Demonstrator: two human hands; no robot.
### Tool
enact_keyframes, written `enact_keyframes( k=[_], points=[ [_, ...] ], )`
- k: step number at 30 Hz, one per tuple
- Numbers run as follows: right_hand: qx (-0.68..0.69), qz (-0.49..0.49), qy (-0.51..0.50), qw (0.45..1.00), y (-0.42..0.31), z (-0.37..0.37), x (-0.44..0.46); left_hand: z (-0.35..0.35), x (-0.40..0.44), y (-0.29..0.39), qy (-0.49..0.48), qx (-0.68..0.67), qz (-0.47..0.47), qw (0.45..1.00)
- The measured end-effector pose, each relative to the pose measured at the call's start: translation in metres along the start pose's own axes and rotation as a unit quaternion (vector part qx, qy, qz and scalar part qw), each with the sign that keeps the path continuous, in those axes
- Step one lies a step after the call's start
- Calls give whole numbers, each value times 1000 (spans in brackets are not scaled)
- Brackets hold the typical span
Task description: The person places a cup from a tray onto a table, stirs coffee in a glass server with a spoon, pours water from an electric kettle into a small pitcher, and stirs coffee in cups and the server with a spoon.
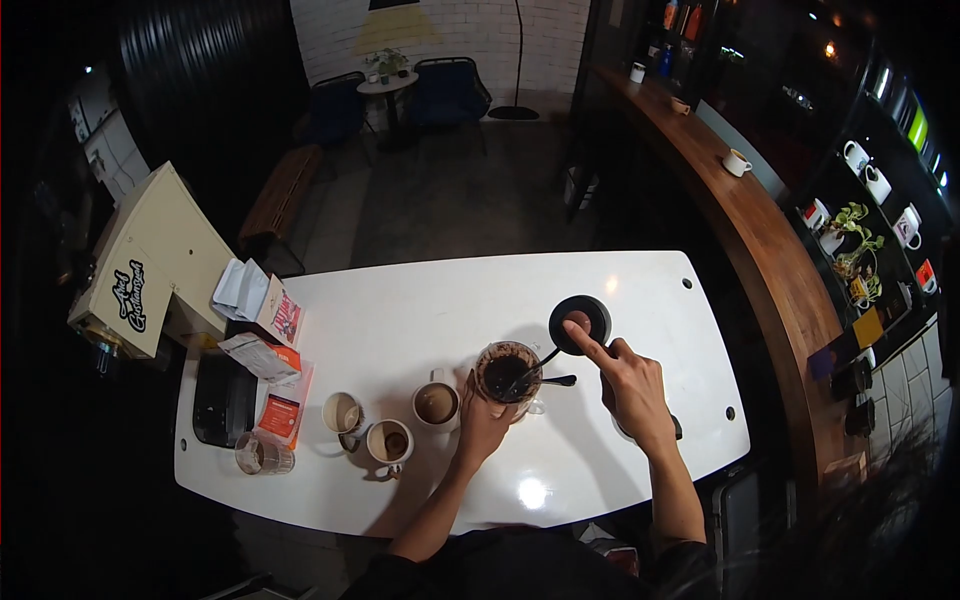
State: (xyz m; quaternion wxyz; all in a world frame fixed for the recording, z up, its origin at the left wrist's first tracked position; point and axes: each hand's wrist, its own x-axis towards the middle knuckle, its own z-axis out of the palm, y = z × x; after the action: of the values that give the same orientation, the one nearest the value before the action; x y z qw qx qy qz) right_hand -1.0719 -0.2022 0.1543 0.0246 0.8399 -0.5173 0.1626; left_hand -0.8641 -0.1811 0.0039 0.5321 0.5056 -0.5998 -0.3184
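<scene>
My left hand (487, 420) is wrapped round a clear glass vessel (508, 366) with a side handle and dark, coffee-like contents. Some of that residue coats its inner wall. My right hand (632, 385) is at a black round lid-like disc (580, 325), index finger on its face and the other fingers curled; the thumb is hidden. A thin dark stem (545, 359) runs between disc and vessel; whether it joins the disc, I cannot tell. A dark spoon-like handle (560, 380) shows right of the vessel. Left of it stand three light cups (437, 403) with brownish insides.
On the white table (400, 300), a clear glass (265, 455), orange-and-white packs (285, 405) and a black tray-like object (225, 395) sit left, near a beige machine (150, 265). A dark-rimmed item lies partly behind my right wrist. A wooden counter (745, 225) runs along the right.
</scene>
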Motion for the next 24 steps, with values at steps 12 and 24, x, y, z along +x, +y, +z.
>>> enact_keyframes(
  k=[12,24],
  points=[
    [22,-11,0,1000,-4,2,5,1,0,-15,-6,12,17,1000],
    [-23,-2,-2,1000,4,-8,-3,6,-1,-34,2,-21,13,1000]
  ],
)
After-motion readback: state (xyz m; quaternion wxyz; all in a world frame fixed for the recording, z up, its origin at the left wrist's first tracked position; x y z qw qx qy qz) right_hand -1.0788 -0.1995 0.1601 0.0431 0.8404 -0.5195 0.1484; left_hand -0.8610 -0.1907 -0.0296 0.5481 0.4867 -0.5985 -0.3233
